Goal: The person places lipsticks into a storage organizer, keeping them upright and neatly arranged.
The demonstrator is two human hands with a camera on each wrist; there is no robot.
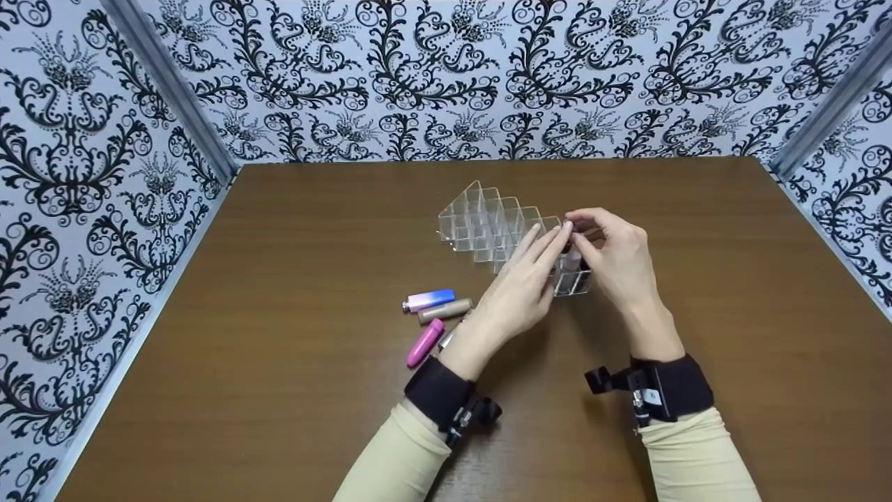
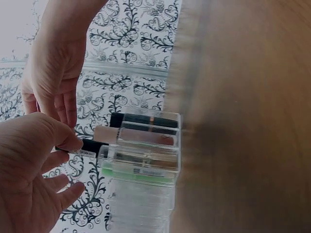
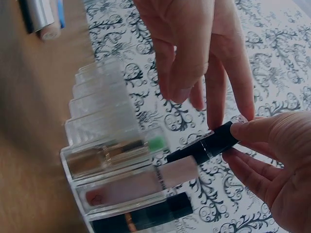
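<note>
A clear stepped organizer (image 1: 481, 219) stands on the table with both hands at its right end. My right hand (image 1: 620, 258) pinches a black lipstick tube (image 3: 206, 145) between thumb and fingers, above the organizer's compartments. My left hand (image 1: 519, 289) reaches over with fairly straight fingers, their tips touching the tube's upper end. Beside the held tube, the organizer holds a pale pink tube (image 3: 170, 174), a black tube with a gold band (image 3: 141, 213) and a green-ended tube (image 3: 155, 143). In the head view the hands mostly hide these.
Left of my left forearm lie a blue-and-pink tube (image 1: 428, 300), a beige tube (image 1: 446, 311) and a bright pink tube (image 1: 425, 343). A silver tube (image 1: 446, 340) is partly hidden by the arm. Patterned walls (image 1: 446, 84) bound the brown table (image 1: 313, 230).
</note>
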